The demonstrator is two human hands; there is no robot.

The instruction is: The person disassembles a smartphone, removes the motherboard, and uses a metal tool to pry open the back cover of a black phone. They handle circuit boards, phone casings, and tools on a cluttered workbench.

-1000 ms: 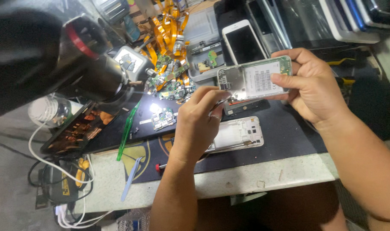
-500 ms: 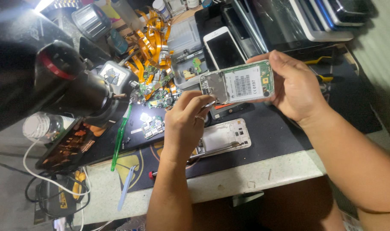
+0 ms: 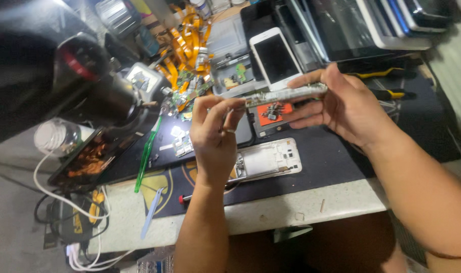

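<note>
Right hand [image 3: 349,108] clamped on an opened phone body [image 3: 286,94], held edge-on above the bench, thumb on top, fingers underneath. Left hand [image 3: 214,136] pinched shut at the phone's left end, fingertips [image 3: 234,107] touching its corner; can't tell whether a small tool sits in the pinch. Phone is in the air over the dark work mat [image 3: 321,162], roughly mid-scene. Below it on the mat: white phone frame [image 3: 268,161] lying flat, near the left wrist. Small tray with an orange patch and loose parts [image 3: 271,115] just beyond that, under the held phone. Far side: white smartphone [image 3: 275,56] face up, stack of tablets [image 3: 361,25] to its right, pile of orange flex cables [image 3: 182,43] to its left. Green tweezers [image 3: 148,154] and a pale blue pry tool [image 3: 152,212] on the left of the bench. Large black lamp or scope head [image 3: 48,81] blurred at near left.
</note>
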